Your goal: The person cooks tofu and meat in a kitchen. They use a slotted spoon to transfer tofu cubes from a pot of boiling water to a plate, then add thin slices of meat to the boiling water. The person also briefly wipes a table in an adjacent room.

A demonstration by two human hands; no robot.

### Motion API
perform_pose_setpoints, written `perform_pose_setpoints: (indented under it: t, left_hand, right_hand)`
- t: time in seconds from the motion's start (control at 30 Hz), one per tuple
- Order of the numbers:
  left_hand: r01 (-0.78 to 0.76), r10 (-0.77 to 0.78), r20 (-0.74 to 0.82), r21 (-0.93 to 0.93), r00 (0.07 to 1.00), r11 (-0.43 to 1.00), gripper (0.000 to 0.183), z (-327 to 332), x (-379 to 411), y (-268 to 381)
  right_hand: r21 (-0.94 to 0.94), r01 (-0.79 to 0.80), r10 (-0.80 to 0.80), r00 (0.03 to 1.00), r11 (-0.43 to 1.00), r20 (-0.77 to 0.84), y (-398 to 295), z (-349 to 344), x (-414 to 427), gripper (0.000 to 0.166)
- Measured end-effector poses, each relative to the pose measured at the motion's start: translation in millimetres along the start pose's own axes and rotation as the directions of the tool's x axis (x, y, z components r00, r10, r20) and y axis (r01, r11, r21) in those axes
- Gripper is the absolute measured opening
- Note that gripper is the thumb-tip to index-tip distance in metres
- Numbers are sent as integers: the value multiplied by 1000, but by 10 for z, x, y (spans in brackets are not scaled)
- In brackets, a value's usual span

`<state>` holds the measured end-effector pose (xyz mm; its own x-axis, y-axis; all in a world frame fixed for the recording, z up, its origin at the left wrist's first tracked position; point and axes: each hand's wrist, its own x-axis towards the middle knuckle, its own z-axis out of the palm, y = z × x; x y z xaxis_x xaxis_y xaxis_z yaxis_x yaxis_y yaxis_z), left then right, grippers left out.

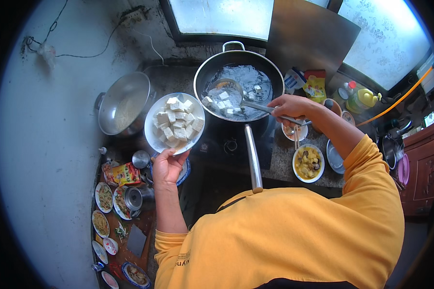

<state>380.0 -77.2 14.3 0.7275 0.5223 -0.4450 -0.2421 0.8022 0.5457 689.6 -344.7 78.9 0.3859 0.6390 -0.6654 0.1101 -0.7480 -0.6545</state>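
Observation:
My left hand (171, 164) grips the near rim of a white plate (150, 126) heaped with white tofu cubes (179, 123), held beside the wok's left edge. In my right hand (289, 108) is the metal handle of a skimmer (226, 90), whose round head dips into the liquid in a dark wok (202, 68). Several tofu cubes (224, 96) lie in and around the skimmer head. The wok stands on the cooktop, its long metal handle (254, 159) pointing toward my body.
A second metal wok (124, 103) stands tilted at left. Filled dishes (104, 197), a steel pot (133, 198) and a cleaver (136, 240) crowd the lower left. At right are a bowl of yellow stew (308, 163), a small bowl with chopsticks (294, 130) and an oil bottle (363, 100).

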Motion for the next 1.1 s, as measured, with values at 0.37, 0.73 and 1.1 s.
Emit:
perform_pose_setpoints:
  t: [0.37,0.73,1.1]
  left_hand:
    - [7,-7,4,10,1000,1000,57,20,46,-42]
    - [14,-14,-1,34,1000,999,55,19,105,-111]
    - [81,-81,-1,11,997,997,52,549,362,-347]
  right_hand:
    - [20,101,-99,992,995,-78,-37,320,-186,37]
    - [330,48,-64,997,943,38,54,263,-196,45]
    - [199,312,-281,945,929,-170,-269,1,-778,40]
